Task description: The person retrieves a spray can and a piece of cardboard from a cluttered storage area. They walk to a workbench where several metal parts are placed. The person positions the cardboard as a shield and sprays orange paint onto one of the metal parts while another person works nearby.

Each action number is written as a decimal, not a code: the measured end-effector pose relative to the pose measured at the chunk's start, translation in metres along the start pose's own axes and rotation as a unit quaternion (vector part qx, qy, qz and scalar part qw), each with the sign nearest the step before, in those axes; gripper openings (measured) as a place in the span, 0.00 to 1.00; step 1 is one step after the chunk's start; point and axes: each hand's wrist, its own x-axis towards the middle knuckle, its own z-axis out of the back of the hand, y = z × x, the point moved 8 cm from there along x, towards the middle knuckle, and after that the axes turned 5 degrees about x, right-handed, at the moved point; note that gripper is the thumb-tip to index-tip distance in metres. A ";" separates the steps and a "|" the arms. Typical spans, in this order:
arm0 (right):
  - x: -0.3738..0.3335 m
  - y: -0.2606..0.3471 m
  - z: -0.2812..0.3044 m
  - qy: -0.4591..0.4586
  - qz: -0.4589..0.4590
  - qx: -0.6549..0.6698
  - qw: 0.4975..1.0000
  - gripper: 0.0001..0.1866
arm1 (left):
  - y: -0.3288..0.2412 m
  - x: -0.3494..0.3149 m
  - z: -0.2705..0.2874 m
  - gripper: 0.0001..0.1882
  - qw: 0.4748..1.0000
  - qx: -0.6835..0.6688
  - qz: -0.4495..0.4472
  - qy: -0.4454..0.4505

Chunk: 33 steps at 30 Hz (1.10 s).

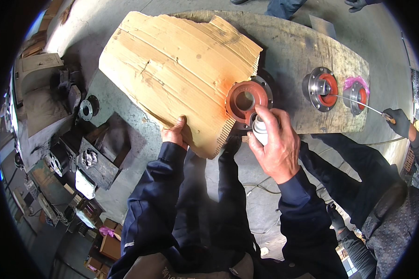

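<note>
Red-coated, the ring housing (260, 94) sat by the near edge of the table (288, 56) (painting seemed mostly done, the dark flange (269, 86) perhaps left); the right hand (279, 146) clasped a spray can (261, 135), the left hand (173, 133) pinched a cardboard sheet (177, 74).

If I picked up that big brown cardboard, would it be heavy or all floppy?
Probably light for its size: the cardboard looks thin, and the left hand grips it by just one edge. It may feel fairly stiff, since ridges show along its torn side, but could fold along the long creases.
</note>
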 end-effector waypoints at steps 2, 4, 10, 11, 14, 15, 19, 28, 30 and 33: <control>-0.010 0.002 -0.001 0.033 -0.022 -0.001 0.999 0.36 | -0.002 0.001 -0.002 0.30 0.999 0.026 -0.017 0.011; -0.021 0.009 -0.007 0.073 -0.015 -0.006 0.997 0.37 | -0.002 0.000 -0.003 0.31 0.999 0.035 -0.018 0.016; -0.011 0.007 -0.018 0.087 -0.022 -0.017 0.996 0.36 | -0.001 -0.005 -0.003 0.28 0.999 0.029 0.021 0.009; -0.003 0.005 -0.014 0.056 -0.020 -0.021 0.998 0.36 | -0.002 -0.005 -0.003 0.27 1.000 0.020 0.020 0.004; 0.013 -0.004 0.009 -0.055 -0.050 -0.009 0.997 0.34 | -0.005 -0.005 -0.004 0.26 1.000 0.011 -0.001 0.003; 0.012 -0.005 0.016 -0.083 -0.052 0.016 0.995 0.35 | -0.006 -0.005 -0.004 0.26 1.000 0.004 -0.001 0.000; -0.016 -0.001 0.028 -0.126 -0.062 0.045 0.989 0.37 | -0.002 -0.004 -0.002 0.26 1.000 0.004 0.015 0.013; -0.119 -0.017 0.008 -0.092 -0.202 0.143 0.965 0.37 | -0.049 0.029 0.014 0.30 0.997 0.046 -0.023 0.053; -0.136 -0.021 0.006 -0.115 -0.226 0.152 0.955 0.37 | -0.068 0.036 0.014 0.30 0.995 0.038 -0.027 0.090; -0.149 -0.038 -0.009 -0.128 -0.286 0.237 0.920 0.40 | -0.094 0.040 0.008 0.31 0.989 0.071 -0.041 0.126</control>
